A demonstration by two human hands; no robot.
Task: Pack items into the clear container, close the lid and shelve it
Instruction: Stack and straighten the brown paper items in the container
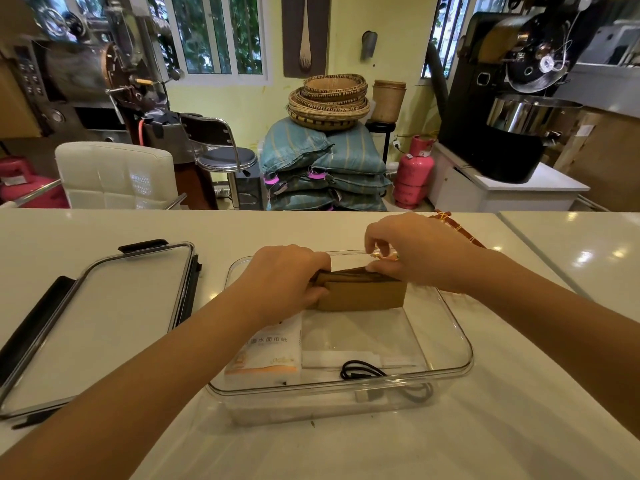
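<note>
cable (360, 370): coiled at the clear container (462, 336)'s near wall, beside the tissue pack (268, 351).
brown stack (363, 292): on edge at the far end; seat it flat against the wall.
left hand (289, 277): curled shut on the stack's left end.
right hand (412, 252): fingertips pinching its top edge.
lid (104, 313): off, on the surface to the left.

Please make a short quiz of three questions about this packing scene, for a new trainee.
1. True or false: the lid is already closed on the clear container.
2. What do the left hand and the right hand hold together? A) a brown stack of flat items B) a tissue pack C) a black cable
3. Fill in: the tissue pack lies in the container's near ____ corner.

Key
1. False; the lid lies on the table, left of the container.
2. A; the brown stack is at the far end of the container.
3. Left; the black cable is to its right.
</note>
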